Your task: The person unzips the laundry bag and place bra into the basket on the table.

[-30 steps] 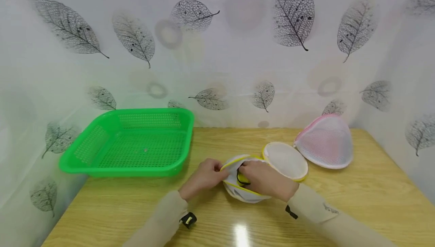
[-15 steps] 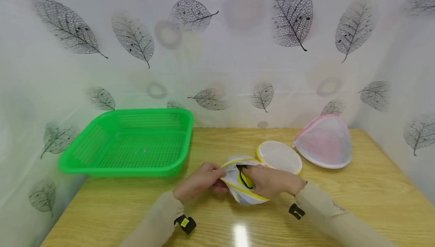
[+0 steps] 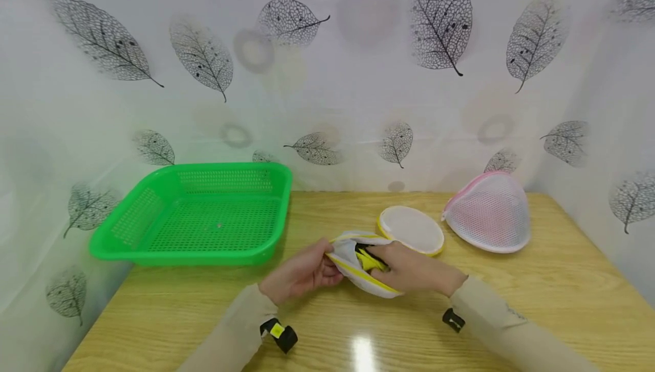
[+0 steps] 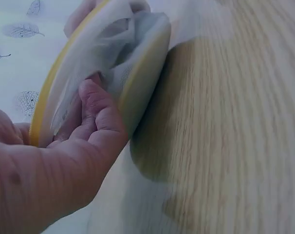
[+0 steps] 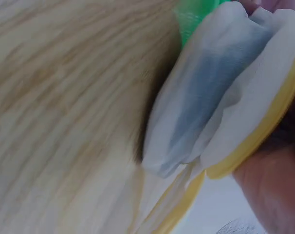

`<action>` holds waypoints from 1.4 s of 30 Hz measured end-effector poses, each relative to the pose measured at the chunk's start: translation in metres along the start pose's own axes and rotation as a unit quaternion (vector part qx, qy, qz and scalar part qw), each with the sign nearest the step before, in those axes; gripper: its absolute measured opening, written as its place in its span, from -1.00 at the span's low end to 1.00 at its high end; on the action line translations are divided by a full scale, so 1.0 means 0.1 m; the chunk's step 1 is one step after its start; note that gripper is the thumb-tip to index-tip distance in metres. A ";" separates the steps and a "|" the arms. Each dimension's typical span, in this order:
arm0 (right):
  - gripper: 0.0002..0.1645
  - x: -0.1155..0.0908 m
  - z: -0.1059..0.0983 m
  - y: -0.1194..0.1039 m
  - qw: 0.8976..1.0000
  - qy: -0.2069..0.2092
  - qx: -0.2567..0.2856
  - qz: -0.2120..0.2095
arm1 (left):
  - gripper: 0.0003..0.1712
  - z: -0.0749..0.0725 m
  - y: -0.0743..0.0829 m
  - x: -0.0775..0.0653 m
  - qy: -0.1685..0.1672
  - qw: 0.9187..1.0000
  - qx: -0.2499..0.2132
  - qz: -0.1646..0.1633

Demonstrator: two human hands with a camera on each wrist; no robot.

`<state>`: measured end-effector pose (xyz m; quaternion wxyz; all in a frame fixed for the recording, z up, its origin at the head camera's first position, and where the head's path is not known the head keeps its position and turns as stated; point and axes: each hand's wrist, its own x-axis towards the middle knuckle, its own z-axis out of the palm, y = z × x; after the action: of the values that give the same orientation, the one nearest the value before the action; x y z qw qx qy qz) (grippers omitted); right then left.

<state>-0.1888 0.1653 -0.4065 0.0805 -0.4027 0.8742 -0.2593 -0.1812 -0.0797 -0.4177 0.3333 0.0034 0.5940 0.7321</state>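
The left hand (image 3: 304,272) has its grip on the near-left part of a white mesh bag (image 3: 364,282), pinching the yellow-edged rim between thumb and curled fingers. The right hand (image 3: 411,269) reaches into the mouth of the bag from the other side, its grip closed on a crumpled yellow-and-black item (image 3: 367,259) that sits inside, partly hidden by the fingers. The bag is tilted, its mouth spread between the two hands, and a bluish-grey patch shows through its side in the right wrist view; whether its underside touches the wooden surface (image 3: 317,332) is unclear. Just behind it and to its right, a round white piece with a yellow edge (image 3: 414,228) lies flat; whether it is joined to the bag cannot be told. Farther right and back, near that piece, a white-and-pink mesh bag (image 3: 488,213) with a pink edge rests close to the wall. On the left, well apart from it, a green plastic basket (image 3: 204,255) with perforated sides and base stands on the surface. Beige sleeves (image 3: 240,321) cover both forearms, with a black device (image 3: 278,332) at the left wrist. A pale sheet (image 3: 348,93) printed with skeletal leaves hangs behind everything.
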 end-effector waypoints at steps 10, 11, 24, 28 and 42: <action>-0.61 -0.06 -0.10 0.22 0.994 0.012 0.102 0.028 | -0.53 -0.05 0.02 -0.03 0.025 0.999 0.044 -0.003; -0.62 -0.07 -0.10 0.23 0.993 0.016 0.109 0.032 | -0.54 -0.05 0.01 -0.04 0.027 0.998 0.049 -0.003; -0.64 -0.09 -0.08 -0.11 0.945 0.197 -0.253 -0.056 | -0.64 0.05 0.01 -0.01 0.046 0.993 0.090 0.058; -0.61 -0.04 -0.03 -0.19 0.934 0.188 -0.297 -0.069 | -0.56 0.07 0.01 0.02 0.036 0.992 0.098 0.076; -0.82 0.00 -0.09 -0.21 0.979 0.142 -0.144 -0.042 | -0.71 0.11 0.03 0.08 0.084 0.987 0.110 0.085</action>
<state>-0.1786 0.1574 -0.3878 -0.1136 -0.4053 0.8873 -0.1885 -0.1844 -0.0664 -0.4154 0.2167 0.0288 0.6943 0.6857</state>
